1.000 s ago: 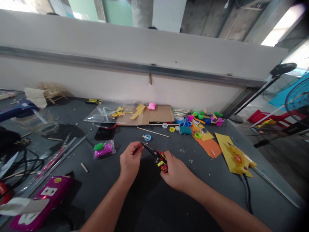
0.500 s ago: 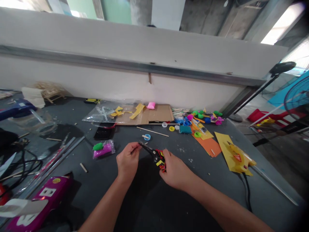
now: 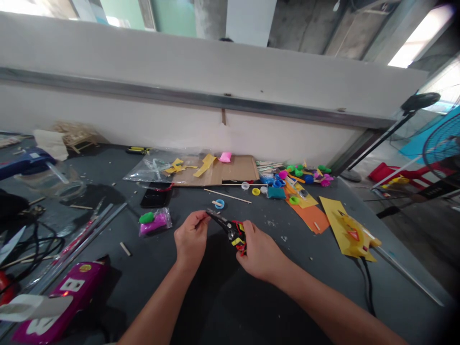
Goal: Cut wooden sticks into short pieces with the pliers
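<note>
Black, red and yellow long-nosed pliers (image 3: pixel 233 233) are gripped by the handles in my right hand (image 3: pixel 261 253). Their jaws point up and left, with the tips at the fingertips of my left hand (image 3: pixel 190 241). The left thumb and fingers are pinched together; a thin dark end shows below them, too small to make out. Just behind the tips lies a blue ring-shaped lid (image 3: pixel 220 205) with a short pale stick piece across it. A long thin wooden stick (image 3: pixel 230 195) rests farther back.
A purple glue-gun-like tool (image 3: pixel 77 297) and clear rods (image 3: pixel 89 235) lie left. Bagged purple clay (image 3: pixel 158 221) sits nearer the middle. Flat cardboard (image 3: pixel 237 168) lies at the back wall. Orange paper (image 3: pixel 312 218), colourful clay bits and a yellow corded tool (image 3: pixel 354 232) are on the right.
The plier handles look slightly closer together and my right hand has shifted a little to the left. My left hand stays almost where it was, still pinched at the plier tips.
</note>
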Available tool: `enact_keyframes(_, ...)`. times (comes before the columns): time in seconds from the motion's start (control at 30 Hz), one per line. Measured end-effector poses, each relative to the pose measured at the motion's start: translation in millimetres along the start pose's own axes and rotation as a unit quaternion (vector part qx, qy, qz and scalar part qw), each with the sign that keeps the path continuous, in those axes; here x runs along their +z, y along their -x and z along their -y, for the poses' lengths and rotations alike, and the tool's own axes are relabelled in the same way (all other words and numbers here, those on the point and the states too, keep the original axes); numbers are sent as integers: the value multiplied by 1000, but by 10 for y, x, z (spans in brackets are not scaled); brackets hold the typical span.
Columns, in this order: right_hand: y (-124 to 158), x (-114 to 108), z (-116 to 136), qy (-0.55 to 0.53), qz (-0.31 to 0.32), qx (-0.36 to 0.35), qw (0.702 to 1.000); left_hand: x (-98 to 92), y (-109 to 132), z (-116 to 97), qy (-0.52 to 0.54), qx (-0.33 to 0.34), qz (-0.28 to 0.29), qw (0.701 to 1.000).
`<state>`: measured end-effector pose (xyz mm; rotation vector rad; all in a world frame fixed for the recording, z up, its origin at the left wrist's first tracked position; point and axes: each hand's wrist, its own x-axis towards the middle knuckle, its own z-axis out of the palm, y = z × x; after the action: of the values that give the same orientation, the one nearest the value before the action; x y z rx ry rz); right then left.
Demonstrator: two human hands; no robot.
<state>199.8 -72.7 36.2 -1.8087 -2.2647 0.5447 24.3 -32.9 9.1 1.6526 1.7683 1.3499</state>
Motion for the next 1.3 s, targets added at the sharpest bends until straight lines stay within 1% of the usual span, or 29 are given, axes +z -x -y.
enact_keyframes(0.17, 8, 17, -18, -11, -7, -10, 1000, 9, 4, 21, -1, 15, -4, 1000)
enact_keyframes(0.33, 19, 5, -4, -19, 18, -6, 1000, 8, 9, 43, -16, 39, -18, 999)
enact_keyframes(0.5, 10, 8, 19, -17, 33, 2, 999, -10, 8, 38, -19, 32, -33, 999)
enact_keyframes(0.87, 4, 17, 5, 2, -22, -14, 1000, -6, 6, 16, -6, 48, 4, 999)
enact_keyframes(1.03, 8, 38, 6, 1, -18, -10, 1000, -11, 7, -1, -11, 43, 6, 999)
enact_keyframes(1.2, 14, 54, 20, 7, 4, -3, 1000, -14, 8, -7, -13, 43, -5, 999)
enact_keyframes(1.3, 9, 56, 19, 0, 10, -1, 1000, -13, 9, -13, -1, 42, 1, 999)
